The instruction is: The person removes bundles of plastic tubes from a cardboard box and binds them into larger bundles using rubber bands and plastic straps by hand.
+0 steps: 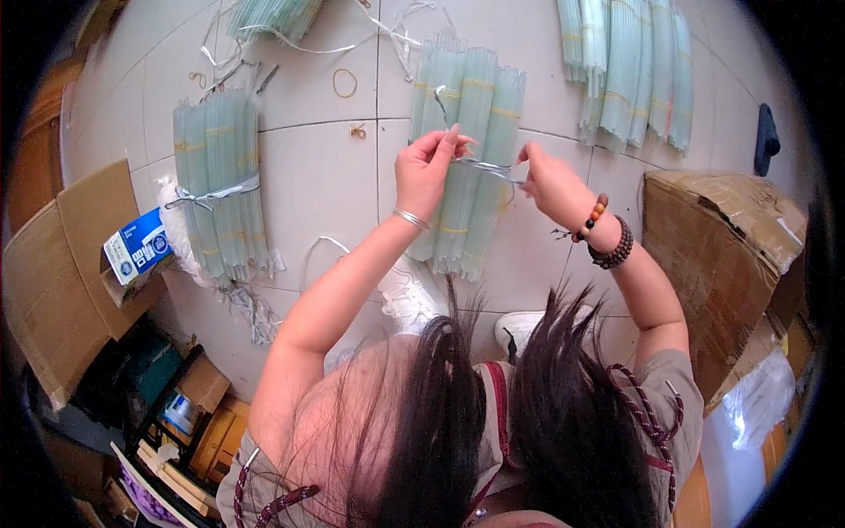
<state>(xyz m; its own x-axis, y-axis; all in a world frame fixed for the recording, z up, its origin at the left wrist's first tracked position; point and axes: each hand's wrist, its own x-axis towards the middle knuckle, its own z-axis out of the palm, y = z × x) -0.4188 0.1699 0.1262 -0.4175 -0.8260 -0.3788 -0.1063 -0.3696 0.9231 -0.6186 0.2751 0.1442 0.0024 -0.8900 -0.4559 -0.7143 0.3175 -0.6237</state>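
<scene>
Pale green translucent tubes (466,211), bundled with yellow bands, lie on the floor between my shoes. A grey-white strip (482,165) runs across their middle. My left hand (422,173) pinches the strip's left end, thumb and index finger together. At the right end, my right hand (554,185) has its fingers closed on the strip. A loose strip end stands up above my left hand. To the left lies another tube bundle (220,220) with a knotted strip around it.
More tube bundles (627,70) lie at the upper right and top left (277,16). Rubber bands (345,83) and white strips are scattered on the floor. Cardboard boxes stand at the left (75,273) and right (713,264). A dark object (767,139) lies far right.
</scene>
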